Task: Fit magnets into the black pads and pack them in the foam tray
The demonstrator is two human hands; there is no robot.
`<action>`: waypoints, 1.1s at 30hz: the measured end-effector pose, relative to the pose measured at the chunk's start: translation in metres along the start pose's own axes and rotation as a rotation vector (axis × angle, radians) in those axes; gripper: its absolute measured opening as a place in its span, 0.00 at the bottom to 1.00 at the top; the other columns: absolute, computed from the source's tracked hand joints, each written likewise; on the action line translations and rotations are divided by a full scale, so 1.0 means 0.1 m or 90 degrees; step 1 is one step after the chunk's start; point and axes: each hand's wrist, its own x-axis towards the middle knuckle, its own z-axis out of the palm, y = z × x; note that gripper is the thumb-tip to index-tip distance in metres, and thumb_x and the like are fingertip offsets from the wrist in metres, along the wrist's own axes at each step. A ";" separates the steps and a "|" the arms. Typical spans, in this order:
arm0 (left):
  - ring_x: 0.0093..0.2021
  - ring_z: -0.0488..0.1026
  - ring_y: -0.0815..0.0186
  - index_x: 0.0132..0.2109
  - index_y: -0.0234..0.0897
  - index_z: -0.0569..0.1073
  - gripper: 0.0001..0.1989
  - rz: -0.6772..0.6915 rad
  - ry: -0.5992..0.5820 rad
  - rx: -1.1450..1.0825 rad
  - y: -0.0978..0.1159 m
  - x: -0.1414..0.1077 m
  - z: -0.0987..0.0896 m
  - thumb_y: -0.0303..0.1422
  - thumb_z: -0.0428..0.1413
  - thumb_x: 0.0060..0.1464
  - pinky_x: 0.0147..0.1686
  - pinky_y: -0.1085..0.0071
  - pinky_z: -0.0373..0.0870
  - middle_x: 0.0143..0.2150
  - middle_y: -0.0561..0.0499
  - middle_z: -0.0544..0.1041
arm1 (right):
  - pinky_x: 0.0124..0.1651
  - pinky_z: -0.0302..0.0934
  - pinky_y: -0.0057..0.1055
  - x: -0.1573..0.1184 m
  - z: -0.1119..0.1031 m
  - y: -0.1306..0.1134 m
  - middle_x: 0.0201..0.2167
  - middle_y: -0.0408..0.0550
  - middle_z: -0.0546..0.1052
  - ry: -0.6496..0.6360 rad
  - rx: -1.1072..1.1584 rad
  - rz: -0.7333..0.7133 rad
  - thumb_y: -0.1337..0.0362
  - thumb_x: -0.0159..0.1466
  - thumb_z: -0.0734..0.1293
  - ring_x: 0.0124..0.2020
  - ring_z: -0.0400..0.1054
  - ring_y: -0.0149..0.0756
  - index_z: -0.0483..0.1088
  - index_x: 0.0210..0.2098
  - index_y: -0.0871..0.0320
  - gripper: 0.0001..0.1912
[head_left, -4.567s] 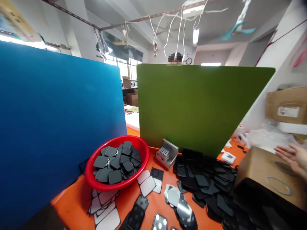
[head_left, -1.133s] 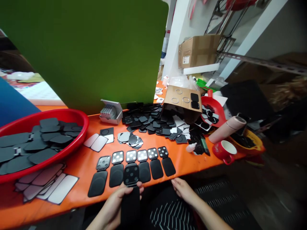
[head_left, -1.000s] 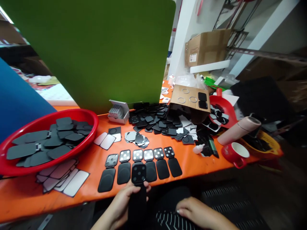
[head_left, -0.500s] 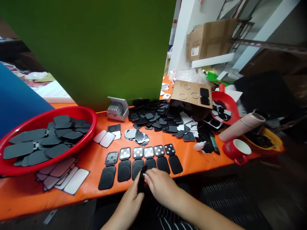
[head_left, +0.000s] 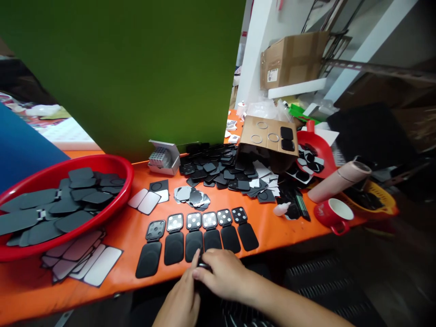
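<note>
Head view: the right hand (head_left: 226, 274) has its thumb and forefinger closed on a dark piece (head_left: 201, 268), mostly hidden between the hands at the table's front edge. The left hand (head_left: 182, 295) clasps the piece from the other side, its fingers together.

Just beyond, six hinged black holders (head_left: 174, 248) lie in a row on the orange table (head_left: 265, 231), each with a dotted square plate at its far end. One red basin (head_left: 128, 181) of dark pads sits to the left. The open carton (head_left: 267, 131) bears three rings and two black pads. Writing on the red mug (head_left: 329, 213) and the taped box's label (head_left: 272, 75) is unreadable.
</note>
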 end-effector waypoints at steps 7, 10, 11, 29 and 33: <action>0.53 0.62 0.53 0.42 0.36 0.70 0.19 -0.146 0.039 -0.244 0.20 0.07 0.04 0.22 0.53 0.38 0.51 0.61 0.58 0.46 0.47 0.73 | 0.26 0.51 0.22 0.04 -0.08 0.01 0.23 0.43 0.67 -0.040 0.429 0.028 0.54 0.63 0.53 0.24 0.59 0.26 0.66 0.29 0.60 0.18; 0.46 0.69 0.54 0.41 0.35 0.69 0.12 -0.205 -0.024 -0.375 0.32 0.05 -0.01 0.26 0.51 0.45 0.41 0.62 0.65 0.41 0.46 0.75 | 0.18 0.44 0.20 0.07 -0.17 0.11 0.20 0.40 0.63 -0.119 0.635 0.117 0.53 0.62 0.52 0.17 0.52 0.23 0.65 0.31 0.61 0.19; 0.44 0.70 0.55 0.41 0.35 0.69 0.11 -0.217 -0.029 -0.399 0.35 0.04 -0.02 0.28 0.51 0.47 0.39 0.63 0.66 0.39 0.46 0.75 | 0.18 0.43 0.19 0.08 -0.19 0.14 0.20 0.39 0.62 -0.122 0.656 0.132 0.53 0.62 0.54 0.17 0.51 0.22 0.64 0.31 0.61 0.18; 0.55 0.60 0.56 0.51 0.39 0.67 0.22 -0.041 -0.015 -0.102 0.26 0.05 -0.02 0.27 0.53 0.46 0.55 0.63 0.51 0.52 0.50 0.69 | 0.32 0.51 0.22 0.06 -0.28 0.06 0.28 0.42 0.70 -0.072 0.074 -0.153 0.70 0.55 0.57 0.29 0.62 0.29 0.67 0.31 0.57 0.08; 0.54 0.61 0.56 0.52 0.41 0.66 0.23 -0.011 -0.013 -0.050 0.27 0.06 -0.03 0.26 0.52 0.47 0.55 0.64 0.52 0.53 0.50 0.69 | 0.31 0.51 0.22 0.07 -0.28 0.08 0.26 0.41 0.70 -0.098 0.055 -0.163 0.69 0.55 0.58 0.28 0.62 0.29 0.68 0.30 0.57 0.08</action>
